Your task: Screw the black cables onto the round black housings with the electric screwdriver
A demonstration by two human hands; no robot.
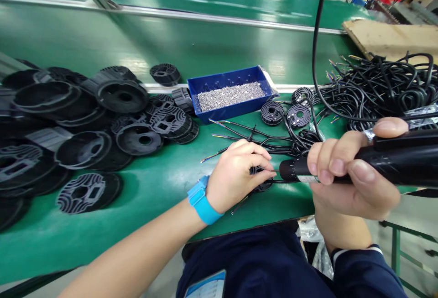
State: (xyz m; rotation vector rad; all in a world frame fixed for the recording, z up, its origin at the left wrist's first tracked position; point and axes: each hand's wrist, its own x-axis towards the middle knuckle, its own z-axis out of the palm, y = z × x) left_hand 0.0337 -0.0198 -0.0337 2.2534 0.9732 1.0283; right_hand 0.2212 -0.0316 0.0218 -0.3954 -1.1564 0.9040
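Black powered screwdriver (407,159) at right of frame, gripped by the right hand (356,170); long axis nearly level across the frame, bit pointing left. Left hand (239,168), centre: fingertips close together at the bit, over a round part (263,185); whether they pinch anything, cannot tell. Judged: fastening under way, result hidden. Beyond, right of centre, discs (272,112) lie beside cables; done or waiting unclear. Loose housings (80,149), left of frame, probably outstanding. Blue tray (236,109), upper centre, holds many small metal pieces (231,96).
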